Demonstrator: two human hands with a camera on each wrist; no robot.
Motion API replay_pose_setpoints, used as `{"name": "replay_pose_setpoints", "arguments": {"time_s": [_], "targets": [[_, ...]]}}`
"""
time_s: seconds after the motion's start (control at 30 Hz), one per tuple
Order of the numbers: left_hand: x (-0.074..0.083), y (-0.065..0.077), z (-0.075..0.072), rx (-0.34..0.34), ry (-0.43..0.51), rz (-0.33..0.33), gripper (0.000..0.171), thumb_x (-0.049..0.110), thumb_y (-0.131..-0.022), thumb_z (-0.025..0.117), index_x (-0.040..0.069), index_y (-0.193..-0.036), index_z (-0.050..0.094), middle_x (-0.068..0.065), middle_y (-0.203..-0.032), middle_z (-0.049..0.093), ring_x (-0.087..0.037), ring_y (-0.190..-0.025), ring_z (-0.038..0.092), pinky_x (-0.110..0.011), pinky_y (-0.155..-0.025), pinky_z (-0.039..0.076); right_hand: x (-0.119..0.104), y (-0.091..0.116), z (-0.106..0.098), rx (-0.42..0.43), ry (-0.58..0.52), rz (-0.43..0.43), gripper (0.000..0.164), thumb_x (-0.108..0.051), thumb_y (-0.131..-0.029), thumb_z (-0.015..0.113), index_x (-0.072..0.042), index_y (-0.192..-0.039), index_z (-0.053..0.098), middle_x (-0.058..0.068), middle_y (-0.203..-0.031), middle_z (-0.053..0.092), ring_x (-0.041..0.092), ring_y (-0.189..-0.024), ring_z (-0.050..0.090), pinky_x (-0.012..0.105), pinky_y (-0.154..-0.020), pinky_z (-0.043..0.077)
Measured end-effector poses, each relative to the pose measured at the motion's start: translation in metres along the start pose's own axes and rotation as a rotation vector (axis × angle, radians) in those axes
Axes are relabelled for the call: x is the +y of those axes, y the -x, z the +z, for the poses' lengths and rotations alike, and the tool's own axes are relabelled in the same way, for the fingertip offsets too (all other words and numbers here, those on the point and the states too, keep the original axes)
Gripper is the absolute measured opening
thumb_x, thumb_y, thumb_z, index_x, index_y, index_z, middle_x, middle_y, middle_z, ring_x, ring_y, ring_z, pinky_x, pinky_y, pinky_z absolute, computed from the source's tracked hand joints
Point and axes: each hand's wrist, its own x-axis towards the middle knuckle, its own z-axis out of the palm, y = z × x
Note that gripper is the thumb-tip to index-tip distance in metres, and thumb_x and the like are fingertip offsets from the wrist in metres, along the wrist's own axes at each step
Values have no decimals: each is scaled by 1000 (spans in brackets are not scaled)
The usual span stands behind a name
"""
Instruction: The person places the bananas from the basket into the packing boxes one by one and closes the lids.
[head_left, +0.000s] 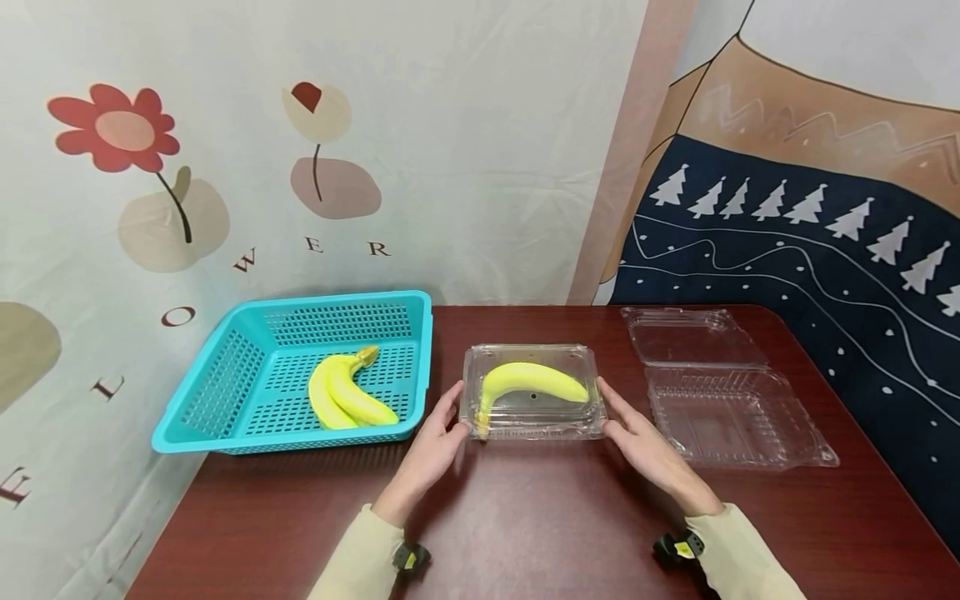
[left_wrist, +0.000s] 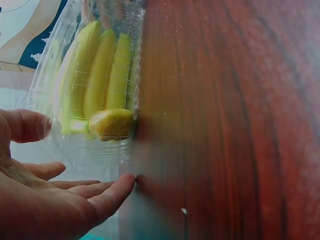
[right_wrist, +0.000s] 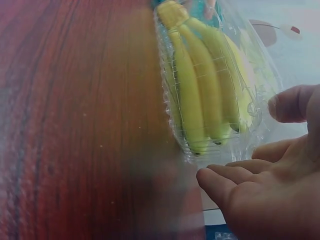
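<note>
A transparent plastic clamshell box (head_left: 555, 414), lid down, stands on the table between my two hands. Inside lies a yellow banana bunch (head_left: 532, 377); from above only its top banana shows. Through the box's side, the left wrist view shows the bunch's brown-yellow stem end (left_wrist: 112, 125), and the right wrist view its dark-tipped far ends. My left hand (head_left: 438, 437) is at the box's left side, fingers extended and thumb near the lid edge. Mirroring it, my right hand (head_left: 637, 437) has straight fingers along the right side, with its thumb (right_wrist: 290, 104) beside the lid corner.
To the left is a turquoise mesh basket (head_left: 426, 358) with bananas (head_left: 362, 405) in it. A second transparent box (head_left: 720, 412) lies at the right, its lid (head_left: 682, 333) folded back toward the wall. A printed cloth (head_left: 487, 167) hangs behind the brown table (head_left: 525, 525).
</note>
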Motion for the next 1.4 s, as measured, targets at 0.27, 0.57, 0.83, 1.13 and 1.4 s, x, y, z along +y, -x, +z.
{"name": "replay_pose_setpoints", "arguments": {"time_s": [0.27,0.57,0.83,1.13,1.4], "targets": [[-5,2,-2,-9,-54,7,68,8,-100,54,12,-164,30,-23,-160,38,-42,-137,50,-54,-103,49,5,2,3,7,-35,0,70,-11,-104,51,-6,-166,19,25,-164,31,40,-143,43,41,-110,43],[-4,3,-4,-24,-73,-6,70,5,-99,55,12,-164,29,-17,-108,58,-27,-71,62,-31,-63,51,5,2,7,49,-87,-3,71,-1,-98,52,-6,-164,25,20,-121,58,22,-101,64,28,-84,55],[-5,2,-3,-51,7,-20,71,-1,-99,51,10,-165,26,-18,-84,65,-24,-66,66,-34,-61,56,4,1,6,8,-116,7,76,3,-96,48,-6,-165,18,12,-83,63,24,-78,68,34,-65,57],[-4,0,0,-39,153,-38,73,-9,-96,49,6,-164,25,-18,-80,67,-22,-65,65,-29,-67,58,5,-1,7,-25,-176,20,76,5,-97,48,-7,-165,14,13,-79,65,21,-70,68,31,-62,56],[-4,1,1,-34,190,-37,73,-11,-96,47,5,-163,25,-14,-78,66,-18,-68,66,-27,-68,59,4,-1,7,-24,-182,10,78,7,-95,48,-6,-164,15,11,-72,62,19,-63,65,31,-55,52]]}}
